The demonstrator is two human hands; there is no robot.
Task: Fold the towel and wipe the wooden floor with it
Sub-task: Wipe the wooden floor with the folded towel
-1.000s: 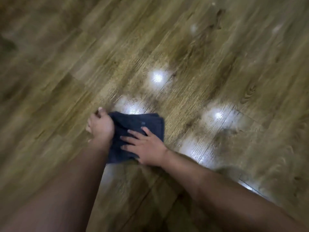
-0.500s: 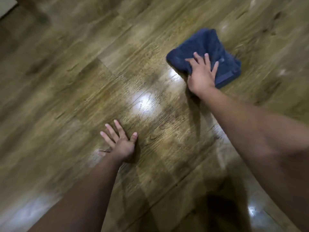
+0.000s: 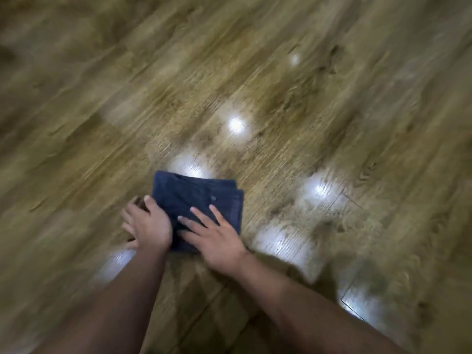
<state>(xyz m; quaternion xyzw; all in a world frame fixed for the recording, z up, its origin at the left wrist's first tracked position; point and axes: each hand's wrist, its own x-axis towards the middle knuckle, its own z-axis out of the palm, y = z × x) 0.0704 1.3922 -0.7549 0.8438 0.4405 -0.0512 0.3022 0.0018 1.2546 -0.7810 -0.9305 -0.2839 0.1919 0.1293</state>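
The folded dark blue towel [image 3: 198,200] lies flat on the wooden floor [image 3: 306,111]. The right hand [image 3: 214,237] presses its near edge with straight, spread fingers. The left hand [image 3: 148,226] sits at its left edge, fingers seemingly curled, blurred.

- Towel [image 3: 198,198]: dark navy blue, plain, folded layers showing as darker lines along its edge.
- Wooden floor [image 3: 281,98] around the towel: olive-brown planks with streaked darker grain and knots.
- Beyond and beside the towel: bright white glare spots [image 3: 236,125] on the glossy boards.
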